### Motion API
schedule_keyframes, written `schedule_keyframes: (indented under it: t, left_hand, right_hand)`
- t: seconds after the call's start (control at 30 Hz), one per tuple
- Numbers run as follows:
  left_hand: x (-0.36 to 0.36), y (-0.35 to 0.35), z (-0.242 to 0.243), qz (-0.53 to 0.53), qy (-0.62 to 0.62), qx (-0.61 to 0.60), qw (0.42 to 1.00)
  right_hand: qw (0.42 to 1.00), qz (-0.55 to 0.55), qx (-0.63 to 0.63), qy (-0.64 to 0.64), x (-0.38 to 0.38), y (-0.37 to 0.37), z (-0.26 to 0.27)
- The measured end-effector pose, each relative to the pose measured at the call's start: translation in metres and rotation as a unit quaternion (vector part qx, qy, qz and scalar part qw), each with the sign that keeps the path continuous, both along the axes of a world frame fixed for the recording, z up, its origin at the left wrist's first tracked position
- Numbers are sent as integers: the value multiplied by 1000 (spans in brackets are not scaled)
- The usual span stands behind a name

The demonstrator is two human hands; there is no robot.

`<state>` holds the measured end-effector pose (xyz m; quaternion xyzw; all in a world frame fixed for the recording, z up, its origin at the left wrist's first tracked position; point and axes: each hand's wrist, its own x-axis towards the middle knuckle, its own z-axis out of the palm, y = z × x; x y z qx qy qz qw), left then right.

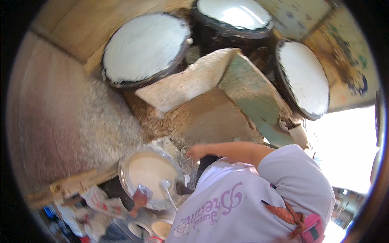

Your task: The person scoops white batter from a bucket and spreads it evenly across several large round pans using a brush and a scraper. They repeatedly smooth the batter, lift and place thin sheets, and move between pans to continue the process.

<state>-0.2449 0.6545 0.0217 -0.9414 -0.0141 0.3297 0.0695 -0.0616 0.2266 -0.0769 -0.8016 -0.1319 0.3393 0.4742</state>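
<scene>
My right hand (196, 152) reaches leftward across my front, blurred, beside the rim of a wide basin. Thin pale wire-like loops (184, 152) lie at its fingertips; whether they are held cannot be made out. Creamy off-white liquid (146, 168) fills the basin (122, 170). A white ladle (165, 184) rests with its bowl at the liquid and its handle towards me. At the basin's near edge lies a flat scraper-like tool (141, 197) with a reddish-brown handle and a pale, smeared end. My left hand is out of view.
Three large round dark-rimmed vessels with white tops (146, 48) (234, 13) (304, 76) stand ahead. Two upright boards (188, 80) (252, 100) meet in a corner before them. Cups (161, 228) and plastic bags (103, 202) crowd the lower left. Bright light enters from the right.
</scene>
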Motion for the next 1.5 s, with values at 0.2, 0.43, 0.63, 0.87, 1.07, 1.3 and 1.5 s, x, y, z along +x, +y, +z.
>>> schedule_keyframes:
  t: [0.2,0.43,0.63,0.87,1.07,1.3,1.5]
  left_hand:
    - [160,-13,-39,-113,-58,-115,985]
    - [289,-280,34,-224,-93,-165,956]
    - [272,-392,-9,-337,85,-284,893]
    - [209,-474,-21,-395,201,-276,853]
    - [181,-503,-7,-404,214,-228,859]
    - [233,-502,-46,-372,264,-190,869]
    - [315,-579,-50,-340,256,-234,874]
  right_hand:
    - [582,-767,-255,94,-154,-305,73]
    - [500,-757,-365,209,-451,-287,105]
    - [412,-769,-384,301,-483,-169,98]
    - [283,-871,-349,201,-492,-168,72]
    - [148,-961,-227,56,-502,-175,30]
    - [241,-955,-159,-63,-421,-333,119]
    - [531,-810,-234,-79,-290,-484,117]
